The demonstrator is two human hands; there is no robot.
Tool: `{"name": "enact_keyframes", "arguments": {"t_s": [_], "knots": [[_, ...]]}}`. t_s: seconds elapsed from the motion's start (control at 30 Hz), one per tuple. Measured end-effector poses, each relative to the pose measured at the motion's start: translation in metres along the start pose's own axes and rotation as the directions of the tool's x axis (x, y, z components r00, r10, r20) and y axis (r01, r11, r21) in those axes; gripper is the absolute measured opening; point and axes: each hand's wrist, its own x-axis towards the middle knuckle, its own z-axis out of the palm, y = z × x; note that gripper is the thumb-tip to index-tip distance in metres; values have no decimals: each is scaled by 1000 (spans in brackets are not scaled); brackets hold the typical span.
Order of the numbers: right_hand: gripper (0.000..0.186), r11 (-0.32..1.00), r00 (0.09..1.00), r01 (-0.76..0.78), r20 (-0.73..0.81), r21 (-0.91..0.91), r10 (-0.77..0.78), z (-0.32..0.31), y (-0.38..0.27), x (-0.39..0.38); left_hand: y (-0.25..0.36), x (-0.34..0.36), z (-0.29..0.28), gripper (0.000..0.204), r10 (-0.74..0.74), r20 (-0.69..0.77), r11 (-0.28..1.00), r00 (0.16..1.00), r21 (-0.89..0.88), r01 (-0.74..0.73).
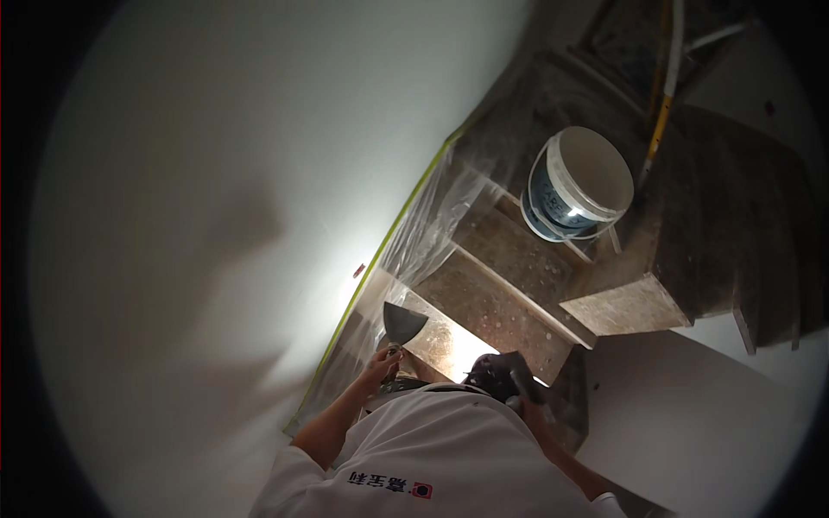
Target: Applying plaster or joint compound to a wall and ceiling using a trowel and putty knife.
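Observation:
My left hand (pixel 381 364) is closed on the handle of a putty knife (pixel 403 322), whose broad grey blade points up beside the white wall (pixel 199 216). My right hand (pixel 529 407) grips a dark flat tool (pixel 503 375) close to my chest; its exact shape is hard to make out. Both hands hover over speckled stone stair steps (pixel 492 302), just above my white shirt.
A white and blue bucket (pixel 577 184) stands on an upper step. Clear plastic sheeting (pixel 432 224) held by a yellow-green tape strip (pixel 389 233) runs along the foot of the wall. A yellow-and-white pole (pixel 663 104) leans behind the bucket. A bright light glares on the lowest step.

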Motion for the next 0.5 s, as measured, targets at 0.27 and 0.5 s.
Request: {"name": "enact_keyframes", "arguments": {"t_s": [0.27, 0.5], "knots": [[41, 958, 788, 4, -589, -286, -179, -214, -131, 75, 23, 19, -5, 27, 44, -177, 997, 983, 73, -31], [45, 754, 526, -73, -667, -653, -527, -423, -146, 214, 48, 48, 25, 25, -27, -181, 1000, 983, -6, 26]]}}
